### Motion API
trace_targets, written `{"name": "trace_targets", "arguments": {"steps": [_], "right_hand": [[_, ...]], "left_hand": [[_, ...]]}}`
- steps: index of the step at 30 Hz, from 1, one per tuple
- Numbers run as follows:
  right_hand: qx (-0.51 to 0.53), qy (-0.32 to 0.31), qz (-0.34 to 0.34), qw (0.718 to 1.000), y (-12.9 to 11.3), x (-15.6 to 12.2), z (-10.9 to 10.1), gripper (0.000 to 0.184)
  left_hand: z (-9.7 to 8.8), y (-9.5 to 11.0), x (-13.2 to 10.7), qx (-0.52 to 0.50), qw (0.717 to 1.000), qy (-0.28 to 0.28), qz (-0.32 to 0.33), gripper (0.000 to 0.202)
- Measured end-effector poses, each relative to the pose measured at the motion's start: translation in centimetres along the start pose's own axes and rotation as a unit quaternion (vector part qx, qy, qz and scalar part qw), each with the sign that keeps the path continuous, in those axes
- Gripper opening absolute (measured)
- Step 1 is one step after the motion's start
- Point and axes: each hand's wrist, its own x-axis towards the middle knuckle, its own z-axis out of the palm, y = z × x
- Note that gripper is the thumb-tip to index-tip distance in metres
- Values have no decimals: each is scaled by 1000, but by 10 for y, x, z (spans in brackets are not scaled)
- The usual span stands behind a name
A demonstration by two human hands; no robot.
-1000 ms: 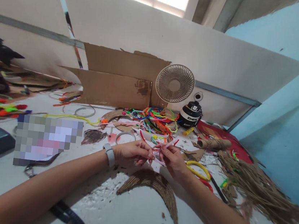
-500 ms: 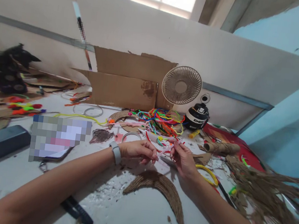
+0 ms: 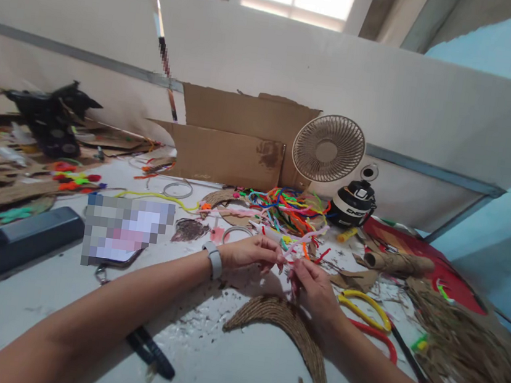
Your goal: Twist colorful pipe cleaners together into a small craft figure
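Observation:
My left hand point(image 3: 254, 253), with a watch on the wrist, pinches a pale pink pipe cleaner point(image 3: 299, 243). One end of it sticks up and to the right past the fingers. Close beside it, my right hand point(image 3: 315, 288) is closed at the fingertips on the lower part of the same pipe cleaner, where the fingers partly hide it. On the white table below the hands lies a brown crescent covered in twine point(image 3: 284, 316). Just beyond them are a white-nozzled tube point(image 3: 265, 232) and a red pipe cleaner piece point(image 3: 323, 256).
A heap of coloured pipe cleaners point(image 3: 288, 205) lies ahead, near a fan point(image 3: 328, 151) and black bottle point(image 3: 351, 203). Yellow-handled scissors point(image 3: 365, 307) and dry fibres point(image 3: 465, 341) are at right. A phone point(image 3: 127, 231) and dark case point(image 3: 16, 246) lie left.
The view has turned left. My right hand has dropped lower against my left, and the pink pipe cleaner's free end now points up and right from between the hands.

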Motion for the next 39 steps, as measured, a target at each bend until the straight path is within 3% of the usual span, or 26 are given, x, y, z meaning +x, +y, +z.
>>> {"name": "trace_targets", "arguments": {"steps": [13,17,20,25,33,39], "right_hand": [[-91,51,-42,994,-5,-2,3,37],[-138,48,-80,986,-5,-1,1,37],[-154,44,-91,983,-5,-2,1,37],[-153,7,-98,983,-4,-7,3,36],[-20,23,-9,999,1,-5,-1,34],[-43,-30,-6,999,-2,-7,1,34]], "left_hand": [[0,-2,6,-33,998,39,40,36],[6,1,3,11,999,42,23,32],[9,0,2,-11,999,46,12,29],[6,-1,4,-46,995,60,65,24],[6,3,4,-51,996,43,65,27],[8,5,1,79,993,35,79,31]]}}
